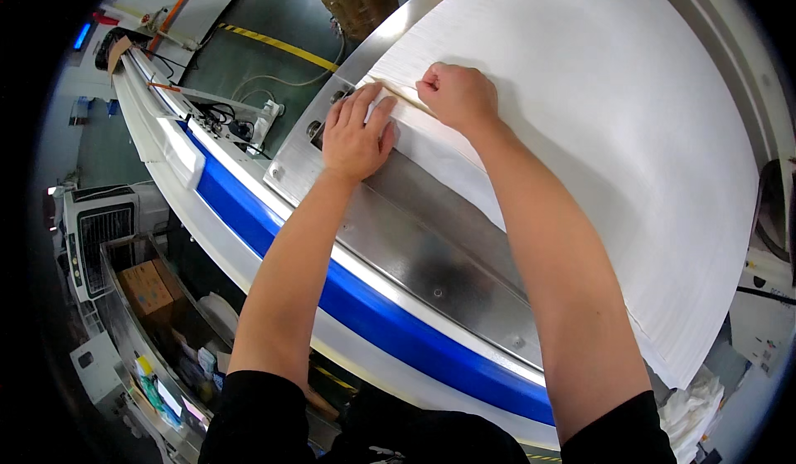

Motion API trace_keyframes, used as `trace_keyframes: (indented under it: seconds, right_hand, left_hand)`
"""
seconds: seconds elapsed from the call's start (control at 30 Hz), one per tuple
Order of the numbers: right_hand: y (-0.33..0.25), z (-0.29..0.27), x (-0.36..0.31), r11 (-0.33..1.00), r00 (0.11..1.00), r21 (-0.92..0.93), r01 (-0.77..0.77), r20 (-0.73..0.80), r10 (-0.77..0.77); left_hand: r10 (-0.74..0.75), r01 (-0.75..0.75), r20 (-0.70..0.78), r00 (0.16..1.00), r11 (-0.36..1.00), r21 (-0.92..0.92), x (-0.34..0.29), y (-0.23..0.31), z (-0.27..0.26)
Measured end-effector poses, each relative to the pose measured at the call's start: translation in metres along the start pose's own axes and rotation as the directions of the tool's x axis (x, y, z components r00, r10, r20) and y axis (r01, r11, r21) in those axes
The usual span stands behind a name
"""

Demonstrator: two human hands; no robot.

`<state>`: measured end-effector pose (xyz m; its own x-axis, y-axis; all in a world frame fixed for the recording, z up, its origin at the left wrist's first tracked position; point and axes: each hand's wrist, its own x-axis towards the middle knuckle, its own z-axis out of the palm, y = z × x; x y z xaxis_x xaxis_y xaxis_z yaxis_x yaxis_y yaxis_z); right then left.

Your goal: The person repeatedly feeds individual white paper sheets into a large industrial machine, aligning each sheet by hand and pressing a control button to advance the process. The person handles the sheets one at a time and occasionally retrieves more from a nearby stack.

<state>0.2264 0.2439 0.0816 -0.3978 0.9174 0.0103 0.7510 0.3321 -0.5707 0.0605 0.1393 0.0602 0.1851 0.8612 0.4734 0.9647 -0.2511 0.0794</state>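
A thick stack of large white sheets (597, 116) lies on a machine with a bare metal plate (414, 248) along its near left side. At the stack's left corner my left hand (358, 132) lies with fingers stretched over the edge of the sheets and the metal. My right hand (458, 97) is closed in a fist on top of the sheets, just right of the left fingertips. Whatever its curled fingers may hold is hidden. Between the two hands runs a narrow tan line along the layered sheet edge.
A blue strip (373, 323) and white rails border the machine on my side. Beyond the far left corner stands a worn brown carton (352, 0). At lower left, a metal-framed cart (157, 331) holds a cardboard box (148, 288). Yellow-black tape (278, 45) marks the green floor.
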Motion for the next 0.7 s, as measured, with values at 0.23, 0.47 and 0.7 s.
trace_keyframes:
  seconds: [0.23,0.47,0.7]
  right_hand:
    - [-0.003,-0.01,-0.094,0.99,0.985,0.09,0.111,-0.145,-0.098]
    - [0.113,-0.081,-0.313,0.886,0.911,-0.287,-0.364,-0.309,0.274]
    - [0.269,-0.217,-0.532,0.524,0.678,-0.452,-0.722,-0.312,0.665]
  left_hand:
    - [0.232,-0.251,0.239,0.943,0.967,0.053,-0.002,-0.025,-0.022]
    - [0.192,-0.321,0.595,0.781,0.94,0.118,0.032,-0.014,-0.047]
    - [0.075,-0.559,0.833,0.548,0.774,0.298,0.053,-0.006,-0.004]
